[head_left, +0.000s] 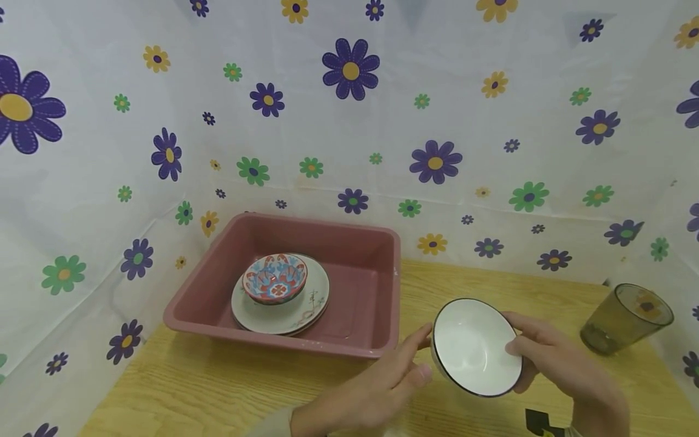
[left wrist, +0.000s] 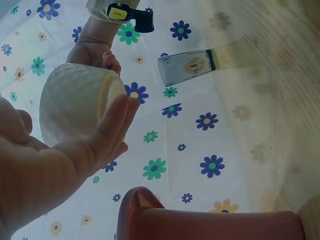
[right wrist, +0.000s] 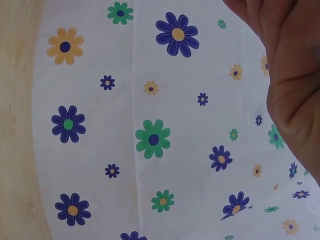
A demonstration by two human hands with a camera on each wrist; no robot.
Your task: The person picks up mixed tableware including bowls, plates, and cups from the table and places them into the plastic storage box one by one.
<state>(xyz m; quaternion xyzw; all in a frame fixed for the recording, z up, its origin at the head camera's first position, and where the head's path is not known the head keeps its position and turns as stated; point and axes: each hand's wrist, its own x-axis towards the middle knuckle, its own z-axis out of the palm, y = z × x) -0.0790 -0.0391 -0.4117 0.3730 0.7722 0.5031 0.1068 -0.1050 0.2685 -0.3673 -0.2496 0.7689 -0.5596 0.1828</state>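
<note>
A white bowl (head_left: 477,346) with a dark rim is held above the table at the right of the head view, tilted so its inside faces the camera. My right hand (head_left: 557,358) grips its right side, thumb over the rim and fingers behind. On the other side, my left hand (head_left: 377,388) touches the bowl with extended fingers, its thumb standing apart. From the left wrist, the bowl's textured outer wall (left wrist: 75,110) shows beside those fingers. The right wrist view catches only part of the right hand (right wrist: 300,75); the bowl is out of sight there.
A pink plastic basin (head_left: 284,346) stands left on the wooden table (head_left: 218,388). Inside it, a red-and-blue patterned bowl (head_left: 275,279) sits on stacked white plates (head_left: 281,318). A tinted glass (head_left: 625,318) stands at the right. Flower-printed sheeting (head_left: 349,133) encloses the back and sides.
</note>
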